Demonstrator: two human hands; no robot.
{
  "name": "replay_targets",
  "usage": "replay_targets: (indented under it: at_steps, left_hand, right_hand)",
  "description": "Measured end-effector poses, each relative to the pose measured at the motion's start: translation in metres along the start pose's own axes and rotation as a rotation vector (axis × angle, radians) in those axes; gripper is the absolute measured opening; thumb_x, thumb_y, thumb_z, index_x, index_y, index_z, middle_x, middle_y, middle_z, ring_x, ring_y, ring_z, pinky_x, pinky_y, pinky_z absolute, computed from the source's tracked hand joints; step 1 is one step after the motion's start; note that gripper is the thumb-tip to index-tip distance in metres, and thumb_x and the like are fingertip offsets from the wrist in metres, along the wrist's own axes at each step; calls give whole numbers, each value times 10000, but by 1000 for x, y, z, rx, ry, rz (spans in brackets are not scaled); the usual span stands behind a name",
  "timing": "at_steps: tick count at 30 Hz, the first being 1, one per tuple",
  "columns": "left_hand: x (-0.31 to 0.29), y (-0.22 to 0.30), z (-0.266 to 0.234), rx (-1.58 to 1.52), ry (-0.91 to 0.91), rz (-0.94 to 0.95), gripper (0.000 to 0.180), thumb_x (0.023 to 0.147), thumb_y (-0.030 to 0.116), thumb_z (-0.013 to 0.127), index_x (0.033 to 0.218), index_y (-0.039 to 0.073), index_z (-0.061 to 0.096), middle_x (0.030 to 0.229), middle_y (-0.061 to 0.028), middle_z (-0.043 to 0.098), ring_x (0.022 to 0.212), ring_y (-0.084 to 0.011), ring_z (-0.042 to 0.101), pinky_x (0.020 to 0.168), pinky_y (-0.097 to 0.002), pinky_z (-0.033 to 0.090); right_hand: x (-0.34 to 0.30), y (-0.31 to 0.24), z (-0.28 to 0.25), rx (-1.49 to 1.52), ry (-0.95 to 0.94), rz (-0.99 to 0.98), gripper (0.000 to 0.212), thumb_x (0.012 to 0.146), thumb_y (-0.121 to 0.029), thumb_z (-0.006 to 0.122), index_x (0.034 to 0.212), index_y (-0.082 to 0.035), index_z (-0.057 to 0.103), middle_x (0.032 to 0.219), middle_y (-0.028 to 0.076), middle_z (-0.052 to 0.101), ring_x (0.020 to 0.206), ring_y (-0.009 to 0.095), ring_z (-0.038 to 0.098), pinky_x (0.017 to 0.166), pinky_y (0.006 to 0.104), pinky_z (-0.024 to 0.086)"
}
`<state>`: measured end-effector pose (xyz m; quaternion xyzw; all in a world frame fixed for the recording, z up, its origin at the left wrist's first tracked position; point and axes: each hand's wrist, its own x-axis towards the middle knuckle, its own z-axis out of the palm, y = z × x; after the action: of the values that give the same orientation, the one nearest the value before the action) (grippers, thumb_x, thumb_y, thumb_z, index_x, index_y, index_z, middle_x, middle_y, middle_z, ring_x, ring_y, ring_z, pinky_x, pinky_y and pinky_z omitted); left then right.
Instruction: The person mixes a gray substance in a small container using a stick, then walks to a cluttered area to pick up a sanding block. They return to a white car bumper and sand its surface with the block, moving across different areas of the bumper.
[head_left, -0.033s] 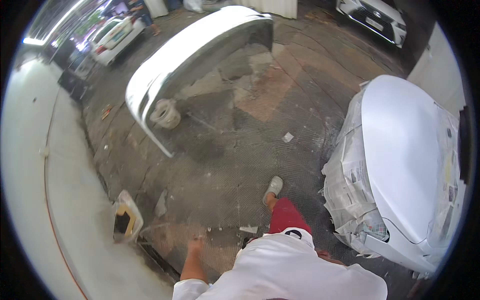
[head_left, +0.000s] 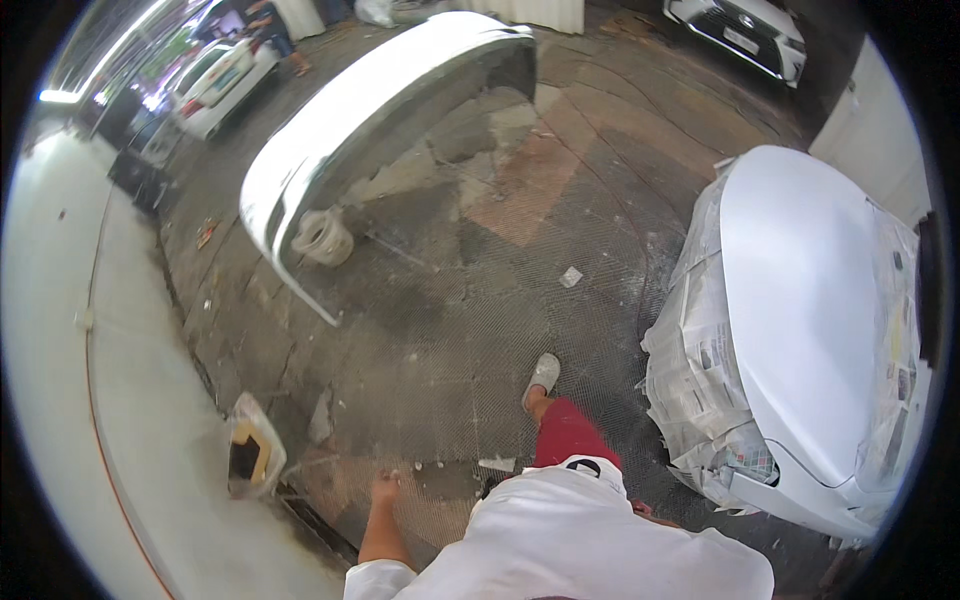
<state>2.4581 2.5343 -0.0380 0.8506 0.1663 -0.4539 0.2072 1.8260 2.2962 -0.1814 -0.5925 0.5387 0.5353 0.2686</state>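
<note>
Shifted slightly left in view: bare left hand (head_left: 385,487) and, beyond fingers, curved white car bumper (head_left: 350,105); cannot tell finger spread, likewise half-hidden right hand (head_left: 643,509).

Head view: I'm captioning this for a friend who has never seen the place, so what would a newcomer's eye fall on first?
Probably the big curved white bumper, arching from the left toward the top middle, with a pale bucket by its left part. Next comes the smooth white car panel at the right, with newspaper along its left side. Lower down, the person's left hand hangs left of the white shirt.
</note>
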Motion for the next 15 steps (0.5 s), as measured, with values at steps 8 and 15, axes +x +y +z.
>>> replay_targets:
  at_steps: [8, 15]
  left_hand:
    - [55, 221, 70, 369, -125, 301, 713, 1114, 448, 610, 1695, 99, 388, 1689, -142, 493, 1502, -333, 540, 1238, -490, 431]
    - [104, 464, 125, 514, -435, 519, 688, 1087, 639, 524, 1549, 140, 627, 1597, -184, 594, 1464, -377, 573, 1238, -503, 416]
  right_hand:
    - [-16, -118, -385, 183, 129, -385, 376, 885, -394, 804, 1196, -182, 814, 1302, 99, 783, 1177, 314, 750, 992, 516, 577]
    - [45, -181, -760, 925, 830, -589, 385, 986, -311, 737, 1258, -40, 754, 1185, 202, 794, 1163, 406, 743, 1005, 494, 573]
